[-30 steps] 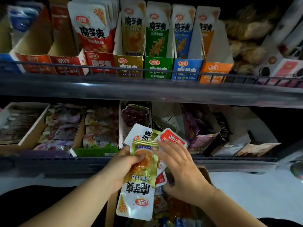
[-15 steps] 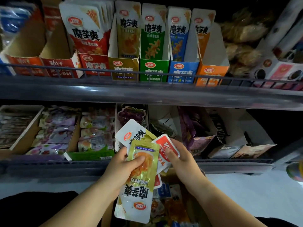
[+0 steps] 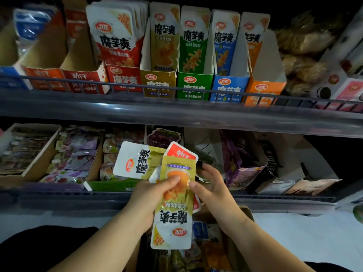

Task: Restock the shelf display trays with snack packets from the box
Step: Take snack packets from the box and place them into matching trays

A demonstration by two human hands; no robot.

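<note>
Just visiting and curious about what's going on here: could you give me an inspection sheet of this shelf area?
Surface: two grey shelves, both holding trays.
Job's things: three packets fanned, two yellow, one red; box below, more packets inside.
Clutter: bagged snacks at upper right.
Grippers: left hand grips the packets, thumb on front; right hand pinches their right edge.
Cables: nothing seen.
Surroundings: pale floor; dim lighting.

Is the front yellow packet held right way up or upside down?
Upside down: the yellow packet, gripped by the left hand, shows its lettering inverted and its logo at the bottom.
</note>
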